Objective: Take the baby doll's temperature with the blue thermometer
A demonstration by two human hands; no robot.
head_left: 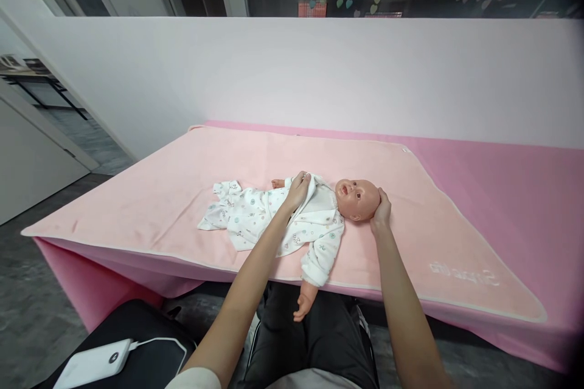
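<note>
Head view: hands (297,189) outstretched on doll (314,213).

A doll (319,213) lies on its back on a pale pink blanket (182,194) spread over a desk (524,182) with a deeper pink cover. Its head points right, its legs left. It wears a white printed suit (255,219), open at the chest. The left hand (298,189) rests on the doll's chest, fingers gripping the edge of the suit. The right hand (381,213) cups the back of the doll's head (358,199). One sleeved doll arm (312,273) hangs over the desk's near edge. Lower left, a white power bank (93,364) with a cable lies on a black bag (137,334). A white wall (296,73) stands behind the desk.
</note>
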